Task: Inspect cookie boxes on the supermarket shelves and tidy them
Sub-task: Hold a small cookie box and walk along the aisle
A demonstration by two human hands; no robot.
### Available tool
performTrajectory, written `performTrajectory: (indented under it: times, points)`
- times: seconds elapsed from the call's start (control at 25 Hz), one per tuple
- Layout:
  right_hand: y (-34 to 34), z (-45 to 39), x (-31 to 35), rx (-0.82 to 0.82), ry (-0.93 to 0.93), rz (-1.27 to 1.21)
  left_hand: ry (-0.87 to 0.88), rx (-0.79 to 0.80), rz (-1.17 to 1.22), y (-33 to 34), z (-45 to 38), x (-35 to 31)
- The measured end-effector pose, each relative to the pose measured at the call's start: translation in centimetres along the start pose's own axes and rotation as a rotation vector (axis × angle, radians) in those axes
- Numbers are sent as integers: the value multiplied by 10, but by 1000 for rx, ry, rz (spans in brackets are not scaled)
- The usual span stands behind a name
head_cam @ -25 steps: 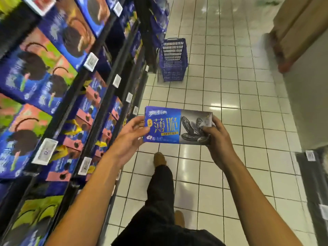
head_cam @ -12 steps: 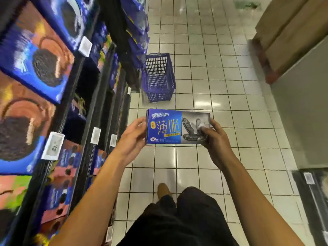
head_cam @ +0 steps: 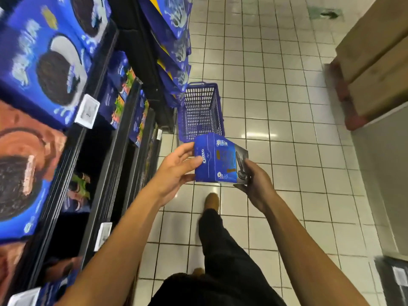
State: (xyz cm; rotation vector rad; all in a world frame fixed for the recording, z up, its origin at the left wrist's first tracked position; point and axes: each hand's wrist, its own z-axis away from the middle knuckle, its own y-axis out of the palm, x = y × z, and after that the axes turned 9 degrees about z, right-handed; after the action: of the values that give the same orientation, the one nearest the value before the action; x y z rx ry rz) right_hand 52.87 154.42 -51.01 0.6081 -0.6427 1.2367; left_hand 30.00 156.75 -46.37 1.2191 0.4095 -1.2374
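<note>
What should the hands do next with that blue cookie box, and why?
Probably finish turning the cookie box to check its other sides. The left hand and right hand hold it by its ends, already twisted so a narrow side faces up, well away from the shelves.

Single head-worn wide-angle view, facing forward and down, close above hands, shelves (head_cam: 123, 120) left, tiled floor (head_cam: 276, 96) ahead
</note>
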Motion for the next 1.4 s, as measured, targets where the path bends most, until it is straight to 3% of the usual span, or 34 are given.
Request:
performTrajectory:
  times: [0.24,0.44,0.56,0.76,0.96,1.08,1.24,1.4]
  points:
    - [21,-140,83,-8,-15,16,-90,-102,58,-39,-141,-49]
    - [31,-225,100,-69,103,88,-254,-154,-9,-68,-242,-67]
    - [38,-281,101,-119,139,64,-333,-253,76,-93,-306,-56]
    - [58,-398,73,-219,163,131,-476,-382,-26,-161,-407,-5]
    - [75,-497,13,-291,277,139,-456,-514,-290,-219,-504,60]
    - [73,-568,-23,-325,213,205,-479,-501,-361,-248,-557,118]
    - [66,-659,-67,-272,202,373,-529,-554,-295,-289,-610,191]
    - [63,-745,-121,-225,257,374,-564,-575,-366,-334,-672,258]
